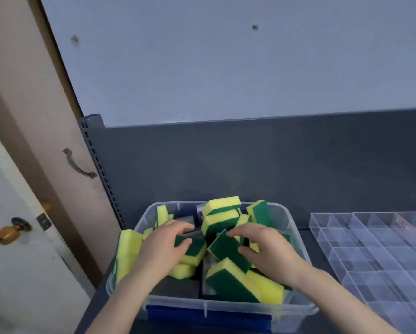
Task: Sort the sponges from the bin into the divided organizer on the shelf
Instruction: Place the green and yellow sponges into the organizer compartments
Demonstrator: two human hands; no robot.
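- A clear plastic bin (296,239) with a blue latch (209,317) on its near wall sits on the dark grey shelf (319,261), at 6 o'clock in the view.
- The bin holds a loose heap of sponges (222,214), each yellow foam with a green scouring face. They lie at mixed angles, some flat and some on edge, and a few grey pieces show between them.
- The heap stands highest at the bin's 12 o'clock side, above the rim.
- At the bin's 9 o'clock wall are two yellow blocks (127,249), one above the other. Whether they are inside or outside that wall is not clear.
- The left hand (163,244) reaches into the bin and grips a green-topped sponge (194,248), thumb on the green face, fingers curled over its far edge.
- The right hand (267,251) is curled over a tilted sponge (226,250) near the bin's centre. Fingertips and thumb pinch its green face.
- The clear divided organizer (361,247) lies flat on the shelf at 3 o'clock from the bin, just beside it and not touching. The dark shelf shows through its cells.
- At 9 o'clock in the view is a pale door with a brass knob (8,233).
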